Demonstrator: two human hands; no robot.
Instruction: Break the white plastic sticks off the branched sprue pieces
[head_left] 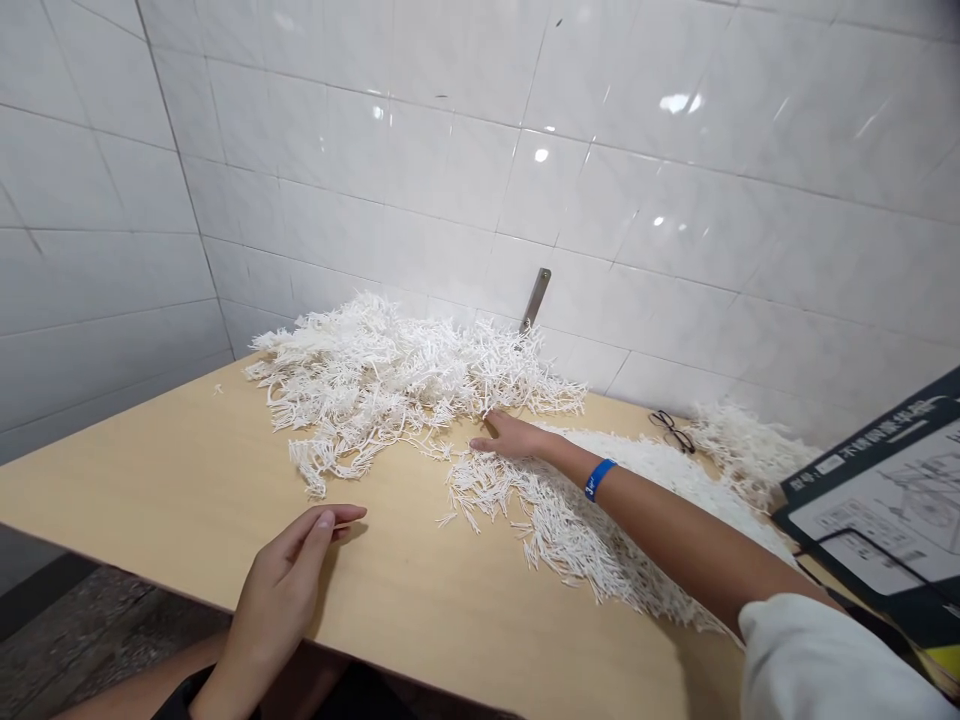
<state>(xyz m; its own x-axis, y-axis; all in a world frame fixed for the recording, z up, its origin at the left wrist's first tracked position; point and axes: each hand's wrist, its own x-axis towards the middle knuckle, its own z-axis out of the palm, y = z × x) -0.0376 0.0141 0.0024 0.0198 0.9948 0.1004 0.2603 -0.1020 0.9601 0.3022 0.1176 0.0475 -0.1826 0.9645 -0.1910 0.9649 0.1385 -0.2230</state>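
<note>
My left hand (292, 568) rests at the front edge of the wooden table, its fingers stretched to the right and the thumb lying beside them. Nothing shows in it. A black band or cuff circles that wrist. My right hand (510, 436), with a blue wristband (599, 480), reaches across the table, thumb and fingers apart. Its fingertips are at the near edge of a loose heap of thin white branching strands (390, 365); whether they touch it is hard to tell. Beneath the right forearm spreads a second, flatter white pile (577, 545) with frayed ends.
Black-framed glasses (673, 430) lie near the wall, beside a smaller white clump (742, 450). A dark green printed box (892, 500) stands at the right. Behind the heap, a metal strip (535, 298) leans on the tiled wall (450, 180). The table's front edge (150, 580) drops to the floor.
</note>
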